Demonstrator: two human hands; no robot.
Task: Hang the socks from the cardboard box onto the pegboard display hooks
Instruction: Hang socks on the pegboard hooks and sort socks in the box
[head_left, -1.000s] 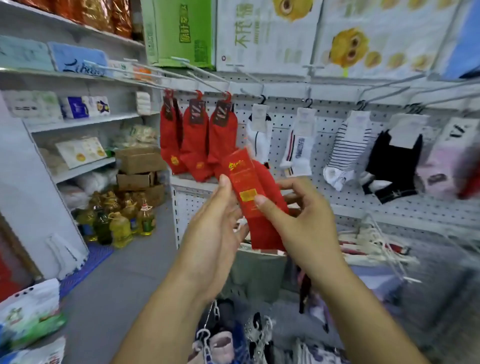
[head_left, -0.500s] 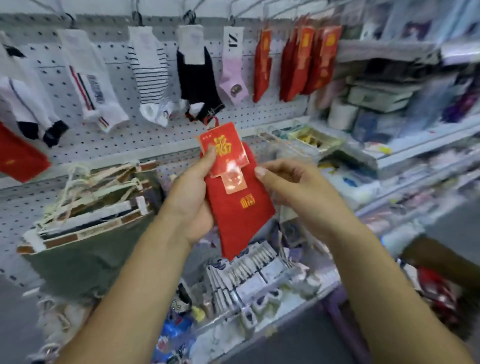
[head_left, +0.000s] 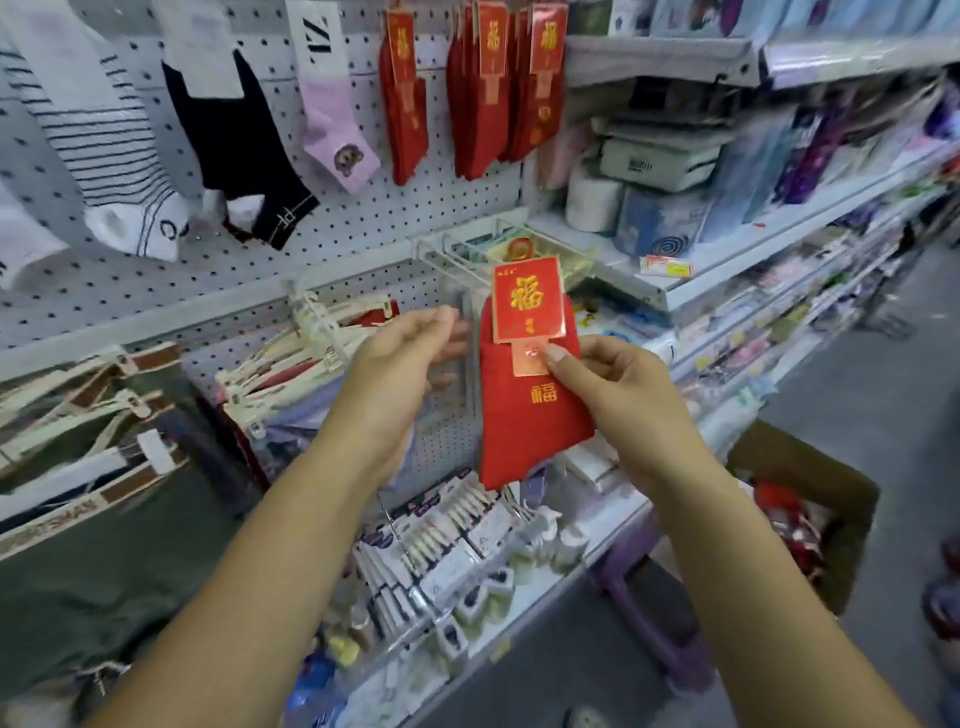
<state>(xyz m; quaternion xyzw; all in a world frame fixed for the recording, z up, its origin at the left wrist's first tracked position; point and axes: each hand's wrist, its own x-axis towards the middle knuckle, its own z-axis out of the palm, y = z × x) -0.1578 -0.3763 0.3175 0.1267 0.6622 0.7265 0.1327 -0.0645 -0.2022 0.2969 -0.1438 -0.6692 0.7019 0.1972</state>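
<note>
One pair of red fabric socks (head_left: 524, 415) with a red-and-gold card label is up in front of the pegboard in the head view, pinched at the label's lower tab between the thumb and fingers of the right hand (head_left: 623, 400). The left hand (head_left: 400, 364) sits just to the left of the pair with its fingers loosely spread behind the sock's left edge; whether they touch the fabric I cannot tell. A small red plastic hanger loop (head_left: 519, 248) stands above the label, and that is the part to steer.

To hang it well, I judge the grip should stay low on the label so the loop stays free, the pair should be kept upright, and it should rise up and to the left of the right hand toward the hanging red socks (head_left: 498, 88) on the white perforated pegboard (head_left: 363, 218), where like goes with like. The loop has to slide fully along a hook; the hooks themselves are cut off at the top of the view.

Below and to the right of the right hand, a brown cardboard box (head_left: 852, 499) stands open on the floor, with more red packs (head_left: 779, 504) showing inside, blurred, so more remain to hang
</note>
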